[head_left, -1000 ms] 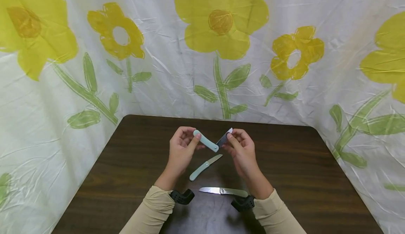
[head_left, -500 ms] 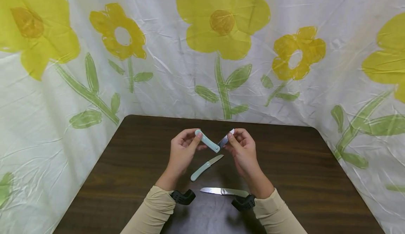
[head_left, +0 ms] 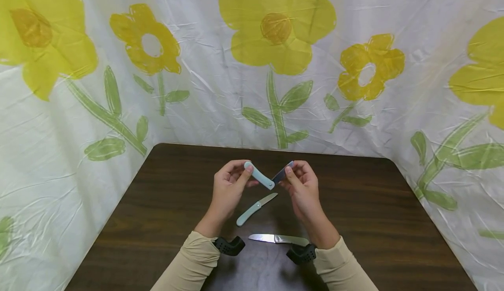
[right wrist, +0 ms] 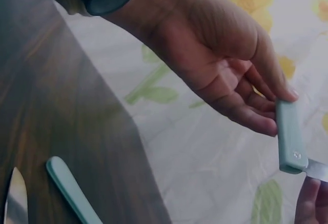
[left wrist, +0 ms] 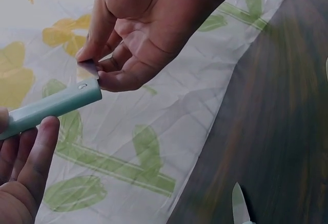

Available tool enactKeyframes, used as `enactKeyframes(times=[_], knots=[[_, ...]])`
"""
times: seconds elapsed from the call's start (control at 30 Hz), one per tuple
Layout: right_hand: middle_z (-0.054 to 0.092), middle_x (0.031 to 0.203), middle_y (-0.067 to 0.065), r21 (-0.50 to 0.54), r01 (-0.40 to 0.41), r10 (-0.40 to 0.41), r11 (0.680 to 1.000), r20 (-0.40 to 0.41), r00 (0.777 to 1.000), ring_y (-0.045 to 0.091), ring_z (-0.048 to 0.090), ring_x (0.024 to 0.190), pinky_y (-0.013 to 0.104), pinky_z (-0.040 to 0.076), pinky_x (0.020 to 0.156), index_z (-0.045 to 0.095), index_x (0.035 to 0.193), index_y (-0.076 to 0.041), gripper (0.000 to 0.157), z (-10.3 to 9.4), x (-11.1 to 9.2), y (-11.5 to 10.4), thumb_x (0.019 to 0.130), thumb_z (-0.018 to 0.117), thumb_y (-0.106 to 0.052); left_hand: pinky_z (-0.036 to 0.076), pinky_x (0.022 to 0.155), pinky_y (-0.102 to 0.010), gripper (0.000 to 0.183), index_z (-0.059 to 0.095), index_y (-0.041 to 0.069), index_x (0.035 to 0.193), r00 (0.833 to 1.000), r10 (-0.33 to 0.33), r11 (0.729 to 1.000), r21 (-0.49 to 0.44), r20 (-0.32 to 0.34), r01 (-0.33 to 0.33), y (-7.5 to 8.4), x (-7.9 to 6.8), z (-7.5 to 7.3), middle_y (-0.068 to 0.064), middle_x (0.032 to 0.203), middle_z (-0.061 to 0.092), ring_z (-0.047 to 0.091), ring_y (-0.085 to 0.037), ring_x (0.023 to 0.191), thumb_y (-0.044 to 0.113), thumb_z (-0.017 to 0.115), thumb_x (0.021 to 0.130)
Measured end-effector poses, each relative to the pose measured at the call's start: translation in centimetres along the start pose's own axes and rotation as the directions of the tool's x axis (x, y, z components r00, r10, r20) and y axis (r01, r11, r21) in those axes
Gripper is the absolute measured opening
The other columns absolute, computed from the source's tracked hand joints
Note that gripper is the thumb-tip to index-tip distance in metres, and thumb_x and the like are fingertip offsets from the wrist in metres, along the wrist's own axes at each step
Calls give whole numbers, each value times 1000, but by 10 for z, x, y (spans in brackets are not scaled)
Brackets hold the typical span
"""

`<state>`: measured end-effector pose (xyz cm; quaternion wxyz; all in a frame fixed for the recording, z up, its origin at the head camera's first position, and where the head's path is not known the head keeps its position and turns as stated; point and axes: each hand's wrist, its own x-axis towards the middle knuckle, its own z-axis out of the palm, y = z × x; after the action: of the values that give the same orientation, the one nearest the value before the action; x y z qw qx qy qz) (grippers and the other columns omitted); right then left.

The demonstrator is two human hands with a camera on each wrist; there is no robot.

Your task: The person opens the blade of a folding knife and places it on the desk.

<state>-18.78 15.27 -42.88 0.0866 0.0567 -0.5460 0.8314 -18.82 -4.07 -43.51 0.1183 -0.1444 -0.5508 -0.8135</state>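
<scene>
A folding knife with a pale mint handle [head_left: 259,175] is held in the air above the table, bent partway at its pivot. My left hand [head_left: 229,190] pinches the handle near its rounded end, thumb on top. The blade [head_left: 280,175] sits between the thumb and fingers of my right hand [head_left: 305,190], which cover its tip. In the left wrist view, the pivot end [left wrist: 82,86] points toward the right fingers. Below the hands, a second mint knife [head_left: 248,214] lies unfolded. Closer to me lies a larger unfolded knife [head_left: 263,237], its handle end partly behind the right wrist camera.
The dark wooden table [head_left: 157,221] runs back to a white curtain [head_left: 204,107] with yellow flowers, which also hangs along both sides. A black wrist camera [head_left: 229,246] sits on the left wrist, another camera [head_left: 301,254] on the right.
Both hands keep the same hold and have drifted only slightly right. The blade's face looks darker, its bright glint near the tip gone. The two knives on the table stay put.
</scene>
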Motion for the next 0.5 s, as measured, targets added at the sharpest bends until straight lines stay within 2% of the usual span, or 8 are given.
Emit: enactKeyframes(times=[0.27,0.5], knots=[[63,94,-3,34,31,-29,999,-42,999,11,63,79,26,59,71,57,105,-12,12,6,0,-1,106,60,0,66,75,-38,15,68,-1,117,999,5,998,-58,-41,-7,0,0,3,-4,99,69,70,-13,87,-3,67,102],[63,96,-1,97,63,-55,993,-77,995,12,63,79,25,59,71,56,105,-11,12,10,0,-3,106,59,1,66,75,-41,17,68,0,118,997,9,995,-94,-80,-16,3,1,7,-5,102,69,73,-16,85,-3,67,102]])
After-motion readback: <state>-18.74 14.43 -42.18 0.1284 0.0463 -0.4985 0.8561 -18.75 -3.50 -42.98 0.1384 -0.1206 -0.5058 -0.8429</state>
